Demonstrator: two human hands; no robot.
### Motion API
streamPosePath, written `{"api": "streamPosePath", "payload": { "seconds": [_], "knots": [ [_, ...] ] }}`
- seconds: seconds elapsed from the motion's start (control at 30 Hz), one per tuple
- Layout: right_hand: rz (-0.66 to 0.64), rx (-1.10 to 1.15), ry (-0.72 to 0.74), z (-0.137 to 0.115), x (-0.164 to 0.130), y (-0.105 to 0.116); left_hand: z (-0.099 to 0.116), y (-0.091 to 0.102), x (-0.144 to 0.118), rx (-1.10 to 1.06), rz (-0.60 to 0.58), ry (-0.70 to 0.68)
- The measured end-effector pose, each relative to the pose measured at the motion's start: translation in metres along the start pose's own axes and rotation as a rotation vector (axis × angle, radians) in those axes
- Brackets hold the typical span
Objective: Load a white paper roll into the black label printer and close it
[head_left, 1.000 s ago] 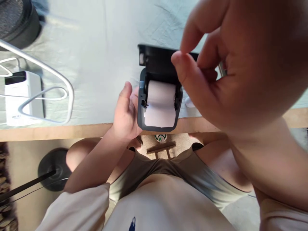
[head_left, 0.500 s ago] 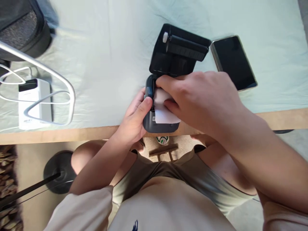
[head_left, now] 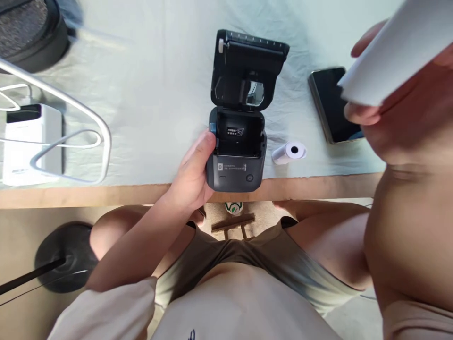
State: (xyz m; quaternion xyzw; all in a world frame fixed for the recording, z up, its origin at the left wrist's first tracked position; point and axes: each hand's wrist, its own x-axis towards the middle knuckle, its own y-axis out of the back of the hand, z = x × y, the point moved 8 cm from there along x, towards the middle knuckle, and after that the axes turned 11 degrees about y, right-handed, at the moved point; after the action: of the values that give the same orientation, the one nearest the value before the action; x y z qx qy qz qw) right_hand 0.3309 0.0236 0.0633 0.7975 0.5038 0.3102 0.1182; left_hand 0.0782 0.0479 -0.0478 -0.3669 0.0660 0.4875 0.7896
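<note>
My left hand (head_left: 196, 165) is closed around the left side of a dark grey portable printer (head_left: 235, 174) at the table's front edge. The printer's black lid (head_left: 247, 71) is swung up, and its paper bay shows bare with a small printed label inside. On the right, raised close to the camera, my right hand (head_left: 410, 106) grips a white paper roll (head_left: 403, 52), which is partly cut off by the frame. A smaller-looking white roll (head_left: 283, 153) with a black core lies on the cloth just right of the printer.
A phone (head_left: 327, 101) with a dark screen lies right of the printer. To the left are a white device (head_left: 33, 160), a white cable (head_left: 102, 127) and a black case (head_left: 38, 38). The wooden table edge (head_left: 106, 195) runs above my legs.
My right hand has left the printer's bay and moved up and right with a white paper roll. The bay is now uncovered, and the other roll on the cloth has come into view.
</note>
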Motion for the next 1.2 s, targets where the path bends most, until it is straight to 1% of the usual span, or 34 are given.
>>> {"api": "streamPosePath", "payload": {
  "seconds": [0.03,0.07,0.13,0.17,0.23,0.3,0.37,0.43,0.5,0.57,0.6,0.63,0.7,0.77,0.83,0.87,0.9,0.97,1.0,1.07,1.13,1.2],
  "knots": [
    [0.013,0.095,-0.041,0.021,0.002,-0.002,0.000,-0.001,0.001,0.003,-0.009,0.004],
    [0.078,0.228,-0.094,0.042,0.003,-0.002,0.000,-0.002,0.001,0.003,-0.022,0.007],
    [0.075,0.212,-0.124,0.073,0.000,-0.008,-0.001,-0.004,0.002,-0.005,-0.048,0.006],
    [0.050,0.175,-0.112,0.083,-0.003,-0.011,-0.001,-0.004,0.002,-0.011,-0.054,0.007],
    [-0.022,0.073,-0.023,0.090,-0.010,-0.015,-0.001,-0.005,0.002,-0.026,-0.053,0.006],
    [-0.056,-0.016,0.095,0.087,-0.018,-0.013,-0.001,-0.005,0.002,-0.037,-0.040,0.007],
    [-0.077,-0.103,0.169,0.083,-0.023,-0.009,-0.001,-0.004,0.002,-0.034,-0.029,0.014],
    [-0.126,-0.219,0.188,0.084,-0.025,-0.008,-0.002,-0.003,0.002,-0.025,-0.018,0.015],
    [-0.206,-0.338,0.170,0.089,-0.025,-0.009,-0.002,-0.003,0.002,-0.011,-0.021,0.014],
    [-0.276,-0.409,0.154,0.093,-0.025,-0.013,-0.002,-0.004,0.002,-0.007,-0.033,0.013],
    [-0.287,-0.417,0.154,0.092,-0.025,-0.014,-0.002,-0.004,0.002,-0.011,-0.034,0.014],
    [-0.272,-0.414,0.162,0.088,-0.026,-0.013,-0.001,-0.005,0.002,-0.017,-0.034,0.013],
    [-0.155,-0.420,0.207,0.071,-0.028,-0.006,0.000,-0.004,0.002,-0.023,-0.027,0.006],
    [0.006,-0.418,0.268,0.046,-0.034,0.005,0.001,-0.004,0.002,-0.011,-0.026,-0.002],
    [0.086,-0.401,0.366,0.017,-0.045,0.009,0.001,-0.004,0.002,0.000,-0.034,-0.009],
    [0.075,-0.390,0.420,0.004,-0.050,0.007,0.000,-0.004,0.002,0.000,-0.038,-0.009],
    [0.037,-0.386,0.467,-0.007,-0.056,0.002,0.000,-0.005,0.002,0.001,-0.046,-0.006],
    [-0.086,-0.424,0.505,-0.017,-0.067,-0.013,-0.002,-0.006,0.002,0.007,-0.051,0.004],
    [-0.142,-0.456,0.493,-0.017,-0.073,-0.021,-0.003,-0.006,0.002,0.017,-0.042,0.010],
    [-0.189,-0.544,0.453,-0.010,-0.082,-0.033,-0.003,-0.005,0.000,0.060,-0.005,-0.005],
    [-0.171,-0.629,0.442,-0.004,-0.089,-0.040,0.000,-0.004,-0.003,0.135,0.040,-0.047],
    [-0.146,-0.661,0.458,-0.001,-0.094,-0.045,0.003,-0.004,-0.005,0.230,0.062,-0.081]
  ]
}}
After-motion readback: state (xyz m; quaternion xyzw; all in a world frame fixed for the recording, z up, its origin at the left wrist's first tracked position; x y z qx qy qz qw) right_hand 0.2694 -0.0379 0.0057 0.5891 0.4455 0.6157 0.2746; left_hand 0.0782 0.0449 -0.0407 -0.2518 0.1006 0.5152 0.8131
